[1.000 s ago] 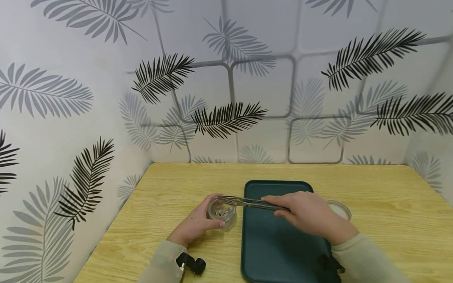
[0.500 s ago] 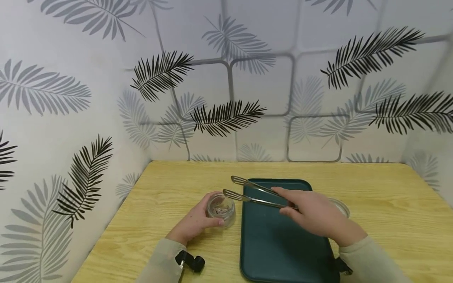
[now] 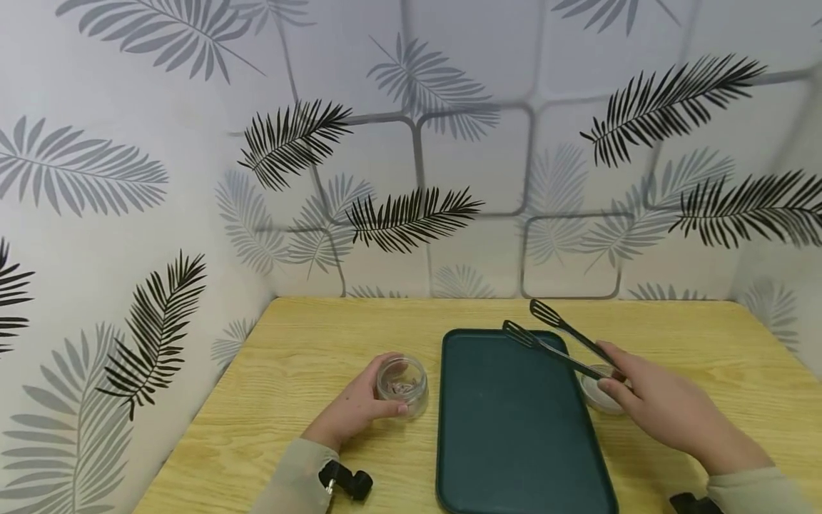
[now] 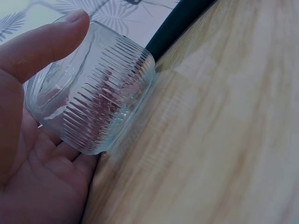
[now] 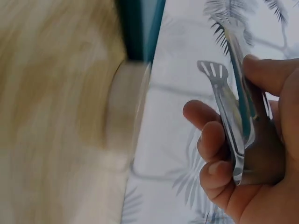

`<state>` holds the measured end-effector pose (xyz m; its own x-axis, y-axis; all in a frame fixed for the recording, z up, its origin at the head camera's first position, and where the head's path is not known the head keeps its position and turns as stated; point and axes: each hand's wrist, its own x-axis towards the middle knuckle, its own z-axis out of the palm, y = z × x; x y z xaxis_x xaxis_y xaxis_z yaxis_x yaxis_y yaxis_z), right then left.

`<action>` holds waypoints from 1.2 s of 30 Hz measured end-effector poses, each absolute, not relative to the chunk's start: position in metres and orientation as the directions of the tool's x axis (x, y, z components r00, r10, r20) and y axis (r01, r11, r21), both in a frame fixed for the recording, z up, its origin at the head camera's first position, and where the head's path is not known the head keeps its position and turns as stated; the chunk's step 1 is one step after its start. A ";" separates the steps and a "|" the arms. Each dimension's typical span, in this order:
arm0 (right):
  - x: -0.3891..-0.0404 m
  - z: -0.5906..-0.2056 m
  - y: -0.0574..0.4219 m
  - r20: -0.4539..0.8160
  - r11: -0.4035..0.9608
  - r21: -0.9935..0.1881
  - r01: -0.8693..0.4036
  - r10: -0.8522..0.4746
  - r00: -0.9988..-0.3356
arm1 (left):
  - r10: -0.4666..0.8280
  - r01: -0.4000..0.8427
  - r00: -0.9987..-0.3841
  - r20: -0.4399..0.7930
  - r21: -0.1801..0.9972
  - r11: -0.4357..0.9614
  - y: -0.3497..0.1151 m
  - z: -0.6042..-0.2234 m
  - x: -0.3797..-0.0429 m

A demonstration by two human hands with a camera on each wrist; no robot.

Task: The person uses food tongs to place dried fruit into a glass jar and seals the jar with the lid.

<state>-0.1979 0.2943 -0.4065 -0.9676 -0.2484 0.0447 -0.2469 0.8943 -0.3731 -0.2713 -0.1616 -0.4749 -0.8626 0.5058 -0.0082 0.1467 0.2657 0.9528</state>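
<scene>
My left hand (image 3: 356,410) grips a clear glass jar (image 3: 414,405) that stands upright on the table, thumb on the near side. A few small pinkish pieces (image 3: 402,387) lie at its bottom; the ribbed glass blurs them in the left wrist view. With my right hand (image 3: 671,410) I hold metal tongs (image 5: 264,161) with slotted ends, thumb on one arm and fingers curled round the other. Their two arms stand apart, with nothing seen between the tips. The tongs reach over the far right corner of a dark green tray (image 3: 514,428).
A second round clear container (image 3: 599,401) stands just right of the tray, partly hidden behind the right hand and tongs. The wooden table (image 3: 347,325) ends at a wall (image 3: 475,250) with a leaf pattern. Black wrist mounts (image 3: 347,478) sit on both sleeves.
The tongs were pressed together over the left jar; then they spread and moved right with my right hand, across the tray toward the second container. My left hand and its jar have stayed put.
</scene>
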 end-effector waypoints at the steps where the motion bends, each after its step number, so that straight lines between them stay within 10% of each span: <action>1: -0.197 -0.408 0.301 0.035 0.903 -0.363 -0.230 -0.234 -0.972 | 0.506 0.148 -0.862 -0.006 0.953 0.263 -0.162 -0.475 -0.271; 36: -0.187 -0.445 0.389 -0.083 0.969 -0.246 -0.011 -0.032 -0.996 | 0.500 0.150 -0.866 -0.010 0.949 0.278 -0.163 -0.477 -0.272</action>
